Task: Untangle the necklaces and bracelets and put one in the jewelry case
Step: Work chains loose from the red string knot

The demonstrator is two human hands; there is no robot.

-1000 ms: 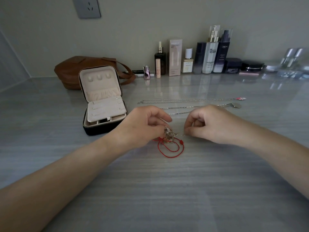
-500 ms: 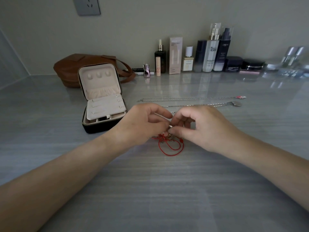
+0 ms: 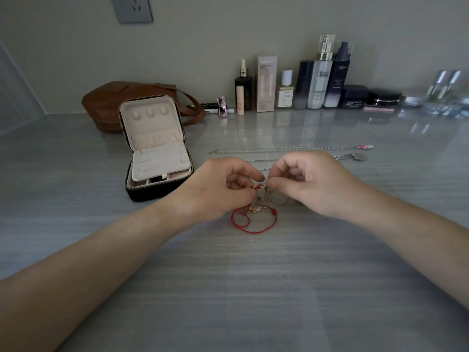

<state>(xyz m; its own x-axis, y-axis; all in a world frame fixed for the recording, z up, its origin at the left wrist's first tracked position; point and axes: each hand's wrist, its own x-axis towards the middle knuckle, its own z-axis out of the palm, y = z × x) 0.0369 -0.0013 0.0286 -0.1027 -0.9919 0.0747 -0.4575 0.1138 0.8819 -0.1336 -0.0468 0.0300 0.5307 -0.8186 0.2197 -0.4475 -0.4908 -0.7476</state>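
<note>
Left hand (image 3: 220, 189) and right hand (image 3: 312, 184) are pinching, with curled fingers, the raised top of a tangled bracelet (image 3: 255, 210). Glossy, grey-streaked tabletop (image 3: 253, 288) is lying bare toward the viewer. Jewelry case (image 3: 152, 193), black-shelled and cream-lined, is standing open left of the hands. Two silver chain necklaces (image 3: 279, 149) are lying straight just behind them. Bracelet's red cord loop is resting on the tabletop, with gold-toned charms bunching above.

Home vanity counter (image 3: 253, 288) with cosmetics bottles (image 3: 319, 82)
</note>
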